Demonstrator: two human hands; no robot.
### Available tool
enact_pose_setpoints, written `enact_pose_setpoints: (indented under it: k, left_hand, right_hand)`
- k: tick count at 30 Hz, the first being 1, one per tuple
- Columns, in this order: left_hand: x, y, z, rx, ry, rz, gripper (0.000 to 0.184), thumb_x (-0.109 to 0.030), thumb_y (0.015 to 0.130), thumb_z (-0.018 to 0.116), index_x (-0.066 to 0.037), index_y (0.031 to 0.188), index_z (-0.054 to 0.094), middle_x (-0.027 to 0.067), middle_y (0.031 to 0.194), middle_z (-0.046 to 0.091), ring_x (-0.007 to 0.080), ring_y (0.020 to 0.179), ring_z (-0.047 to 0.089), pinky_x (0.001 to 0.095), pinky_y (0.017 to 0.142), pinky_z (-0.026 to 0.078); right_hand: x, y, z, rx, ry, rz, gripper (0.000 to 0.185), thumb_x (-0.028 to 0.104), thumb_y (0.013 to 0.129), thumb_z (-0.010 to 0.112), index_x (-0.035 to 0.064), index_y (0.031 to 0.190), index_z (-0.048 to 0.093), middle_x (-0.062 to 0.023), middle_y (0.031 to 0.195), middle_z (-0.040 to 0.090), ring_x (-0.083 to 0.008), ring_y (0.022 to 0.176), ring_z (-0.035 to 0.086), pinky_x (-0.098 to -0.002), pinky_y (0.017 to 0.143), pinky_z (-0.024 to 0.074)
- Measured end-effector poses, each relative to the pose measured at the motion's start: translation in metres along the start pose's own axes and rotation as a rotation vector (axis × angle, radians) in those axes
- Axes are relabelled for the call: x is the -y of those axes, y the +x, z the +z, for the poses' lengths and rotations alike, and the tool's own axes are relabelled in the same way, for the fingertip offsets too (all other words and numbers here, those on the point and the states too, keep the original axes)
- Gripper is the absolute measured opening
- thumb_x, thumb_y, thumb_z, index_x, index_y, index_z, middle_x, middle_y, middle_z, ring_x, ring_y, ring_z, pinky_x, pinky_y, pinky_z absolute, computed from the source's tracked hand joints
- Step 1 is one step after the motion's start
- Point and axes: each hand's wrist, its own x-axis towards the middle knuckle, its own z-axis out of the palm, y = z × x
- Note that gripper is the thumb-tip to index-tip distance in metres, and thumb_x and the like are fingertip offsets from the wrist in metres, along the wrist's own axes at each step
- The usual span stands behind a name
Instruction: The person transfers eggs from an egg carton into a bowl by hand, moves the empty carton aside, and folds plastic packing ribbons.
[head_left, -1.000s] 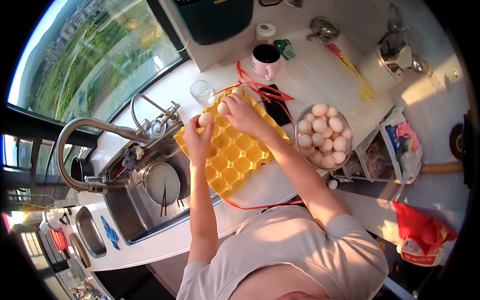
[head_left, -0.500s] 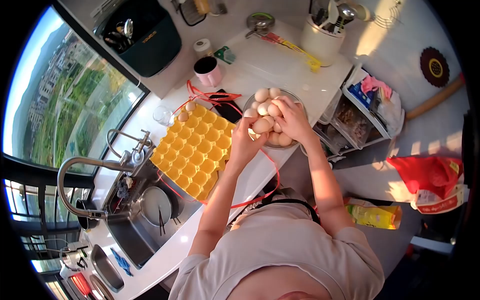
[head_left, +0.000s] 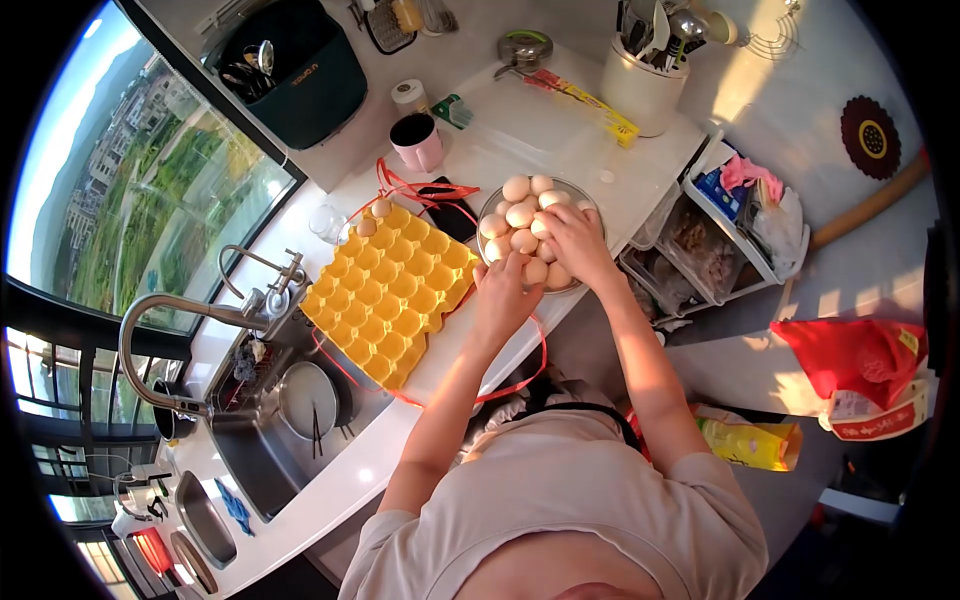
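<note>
one heap of eggs sits in one round bowl, right under and just beyond the fingertips; at least ten show (the hands cover some, so i can't give a full count). the right hand reaches over the right side of the heap, fingers bent down onto the eggs. the left hand is at the near edge, fingers curled; i can't tell whether either one grips an egg. left of the left fingers lies one yellow egg tray, with two loose eggs at its far end. between tray and bowl, beyond the left fingertips, is one black phone. farther beyond them stands one pink mug. well left of both hands, one pan with chopsticks rests in the sink.
</note>
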Motion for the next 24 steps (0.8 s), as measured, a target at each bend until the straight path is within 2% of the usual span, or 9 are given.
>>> enact_pose_setpoints:
  k: [5, 8, 14, 18, 22, 24]
  left_hand:
    - [0.004, -0.003, 0.005, -0.007, -0.004, -0.040, 0.039, -0.018, 0.071, 0.074, -0.005, 0.105, 0.061, 0.0096, 0.099, 0.067, 0.0287, 0.093, 0.063, 0.0413, 0.088, 0.037]
    - [0.003, -0.004, 0.004, -0.015, -0.002, -0.051, 0.039, -0.019, 0.071, 0.075, -0.005, 0.105, 0.062, 0.0100, 0.101, 0.066, 0.0284, 0.093, 0.063, 0.0404, 0.088, 0.037]
    - [0.000, -0.007, -0.001, 0.015, 0.006, -0.072, 0.040, -0.021, 0.075, 0.075, -0.006, 0.110, 0.062, 0.0107, 0.103, 0.065, 0.0273, 0.097, 0.062, 0.0413, 0.089, 0.036]
    - [0.002, -0.013, -0.009, -0.041, -0.017, -0.019, 0.042, -0.022, 0.079, 0.074, -0.009, 0.116, 0.061, 0.0107, 0.105, 0.065, 0.0271, 0.098, 0.062, 0.0432, 0.089, 0.035]
    - [0.016, -0.019, -0.030, -0.133, -0.017, -0.070, 0.035, -0.021, 0.081, 0.072, -0.009, 0.112, 0.064, 0.0102, 0.105, 0.065, 0.0275, 0.098, 0.062, 0.0425, 0.088, 0.037]
    - [0.026, -0.021, -0.048, -0.173, -0.048, -0.170, 0.030, -0.020, 0.082, 0.071, -0.006, 0.108, 0.066, 0.0107, 0.102, 0.066, 0.0266, 0.098, 0.062, 0.0432, 0.088, 0.038]
  right_hand:
    - [0.002, -0.002, 0.000, -0.109, -0.032, -0.007, 0.037, 0.009, 0.081, 0.064, 0.0083, 0.118, 0.063, -0.0054, 0.111, 0.058, -0.0234, 0.108, 0.055, -0.0411, 0.088, 0.0388]
    - [0.002, -0.005, -0.001, -0.060, 0.016, 0.056, 0.040, 0.008, 0.081, 0.066, 0.0093, 0.121, 0.062, -0.0063, 0.116, 0.058, -0.0263, 0.110, 0.055, -0.0420, 0.097, 0.0371]
    - [0.007, -0.004, -0.003, -0.105, 0.124, 0.122, 0.038, 0.006, 0.083, 0.063, 0.0088, 0.120, 0.062, -0.0073, 0.117, 0.058, -0.0265, 0.111, 0.055, -0.0423, 0.096, 0.0386]
    - [0.030, 0.013, -0.004, -0.193, 0.194, 0.055, 0.036, 0.005, 0.083, 0.062, 0.0084, 0.119, 0.062, -0.0077, 0.116, 0.059, -0.0271, 0.112, 0.055, -0.0417, 0.095, 0.0401]
    - [0.062, 0.040, 0.009, -0.188, 0.277, -0.047, 0.033, 0.004, 0.083, 0.061, 0.0063, 0.116, 0.062, -0.0090, 0.114, 0.061, -0.0282, 0.110, 0.056, -0.0417, 0.092, 0.0421]
    - [0.080, 0.054, 0.018, -0.164, 0.315, -0.103, 0.033, 0.003, 0.083, 0.061, 0.0058, 0.115, 0.062, -0.0091, 0.114, 0.061, -0.0285, 0.109, 0.057, -0.0417, 0.092, 0.0423]
